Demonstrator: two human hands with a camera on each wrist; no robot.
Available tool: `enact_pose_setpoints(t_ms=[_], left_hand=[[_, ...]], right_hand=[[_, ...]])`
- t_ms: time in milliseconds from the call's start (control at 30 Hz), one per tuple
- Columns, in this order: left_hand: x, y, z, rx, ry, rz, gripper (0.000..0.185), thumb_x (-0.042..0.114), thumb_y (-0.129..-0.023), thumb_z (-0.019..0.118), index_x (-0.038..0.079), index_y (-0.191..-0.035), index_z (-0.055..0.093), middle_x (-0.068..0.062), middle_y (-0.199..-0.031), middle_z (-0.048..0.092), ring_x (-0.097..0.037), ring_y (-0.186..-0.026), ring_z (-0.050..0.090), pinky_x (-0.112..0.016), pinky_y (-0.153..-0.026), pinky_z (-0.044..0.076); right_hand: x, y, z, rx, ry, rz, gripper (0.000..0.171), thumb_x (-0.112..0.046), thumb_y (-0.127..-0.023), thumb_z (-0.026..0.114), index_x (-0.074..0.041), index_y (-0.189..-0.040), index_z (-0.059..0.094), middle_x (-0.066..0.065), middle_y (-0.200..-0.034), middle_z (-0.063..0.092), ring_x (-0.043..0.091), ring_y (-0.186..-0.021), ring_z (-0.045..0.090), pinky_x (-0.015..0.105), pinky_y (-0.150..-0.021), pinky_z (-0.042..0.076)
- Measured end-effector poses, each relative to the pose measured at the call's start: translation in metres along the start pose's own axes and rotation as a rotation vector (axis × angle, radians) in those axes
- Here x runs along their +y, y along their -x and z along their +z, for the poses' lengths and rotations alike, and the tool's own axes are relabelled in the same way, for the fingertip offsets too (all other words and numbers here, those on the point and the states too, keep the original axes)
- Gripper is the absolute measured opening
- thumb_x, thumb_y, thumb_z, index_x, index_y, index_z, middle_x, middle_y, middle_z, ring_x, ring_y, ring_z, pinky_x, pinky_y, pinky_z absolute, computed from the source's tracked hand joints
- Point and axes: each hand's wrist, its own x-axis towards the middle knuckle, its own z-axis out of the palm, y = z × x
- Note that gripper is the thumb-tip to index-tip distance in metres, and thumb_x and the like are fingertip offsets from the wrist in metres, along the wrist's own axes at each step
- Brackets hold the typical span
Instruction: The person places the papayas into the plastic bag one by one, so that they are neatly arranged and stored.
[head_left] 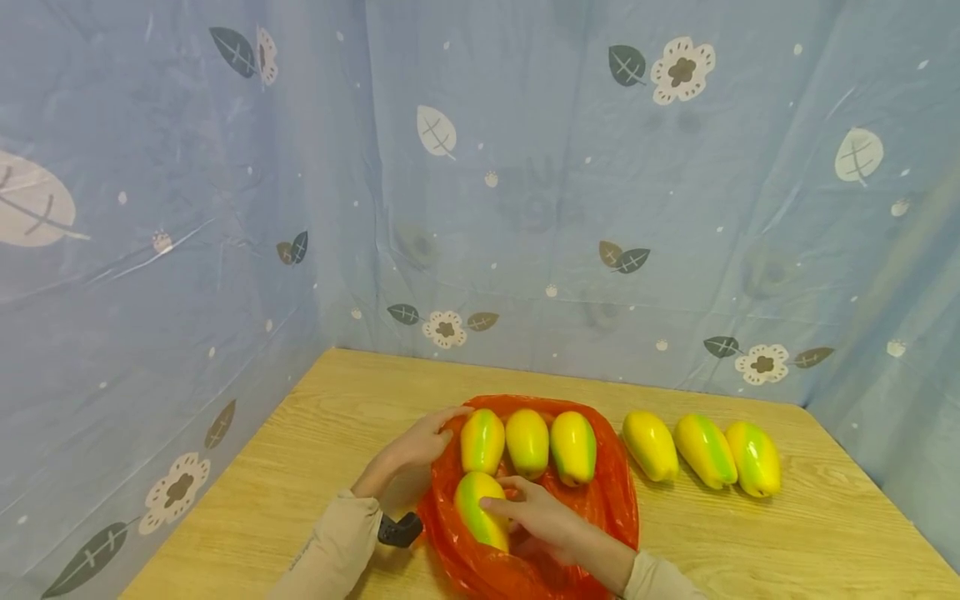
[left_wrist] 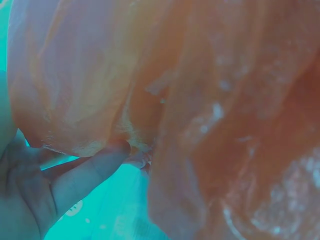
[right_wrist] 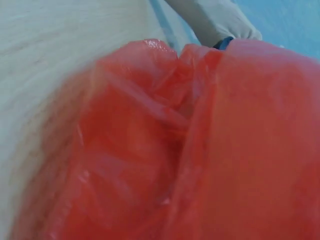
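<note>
Mostly, the two wrist views are swallowed by the red plastic bag (head_left: 611, 492): the right wrist view shows only blurred folds of it (right_wrist: 165, 150), a strip of table and a pale sleeve (right_wrist: 215, 20) at the top, and none of the right hand itself. In the left wrist view the film (left_wrist: 200, 100) fills the frame, with a finger (left_wrist: 85, 175) of the left hand pressed up against its lower edge; whether that hand pinches the plastic or merely touches it I cannot tell. From the head view the left hand (head_left: 420, 446) lies at the bag's left rim with fairly straight fingers, beside a dark strap or device (head_left: 399, 530) at the wrist. The right hand (head_left: 536, 512) rests on the front mango (head_left: 480, 508), fingers curved lightly over its side, on the bag's near part; its underside is hidden by the hand and plastic. Behind it three more mangoes (head_left: 527, 442) stand in a row on the bag, and three others (head_left: 705, 452) lie in a row on the wooden table (head_left: 300, 467) to the right, off the plastic. Blue sheeting printed with leaves and flowers (head_left: 681, 71) closes off the back and sides. Faint lettering on the left sleeve (head_left: 330, 554) is too small to read.
</note>
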Motion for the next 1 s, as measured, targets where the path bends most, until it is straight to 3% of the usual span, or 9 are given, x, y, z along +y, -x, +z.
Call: enact_pose_setpoints(t_ms=[333, 767, 1000], left_hand=[[0.001, 0.000, -0.002, 0.013, 0.004, -0.011, 0.047, -0.004, -0.092, 0.039, 0.004, -0.138, 0.049, -0.021, -0.141, 0.044, -0.040, -0.130, 0.038, -0.055, -0.105, 0.031], [0.004, 0.000, -0.002, 0.019, 0.005, -0.006, 0.047, -0.006, -0.093, 0.038, 0.003, -0.138, 0.048, -0.022, -0.140, 0.044, -0.041, -0.130, 0.037, -0.055, -0.106, 0.030], [0.002, 0.000, -0.003, 0.003, 0.022, -0.028, 0.047, -0.004, -0.093, 0.038, 0.003, -0.138, 0.047, -0.022, -0.140, 0.044, -0.041, -0.129, 0.038, -0.055, -0.105, 0.032]], right_hand=[[0.000, 0.002, 0.012, 0.048, -0.069, -0.002, 0.075, -0.038, -0.090, 0.064, 0.007, -0.139, 0.029, 0.014, -0.106, 0.057, 0.022, -0.084, 0.060, 0.038, -0.068, 0.055], [-0.003, 0.006, 0.013, 0.131, -0.030, 0.016, 0.081, -0.042, -0.087, 0.066, 0.009, -0.139, 0.030, 0.018, -0.110, 0.050, 0.024, -0.086, 0.056, 0.038, -0.070, 0.055], [-0.002, 0.007, 0.010, 0.089, -0.071, 0.021, 0.082, -0.040, -0.089, 0.064, 0.011, -0.140, 0.025, 0.018, -0.110, 0.054, 0.023, -0.088, 0.059, 0.039, -0.073, 0.055]])
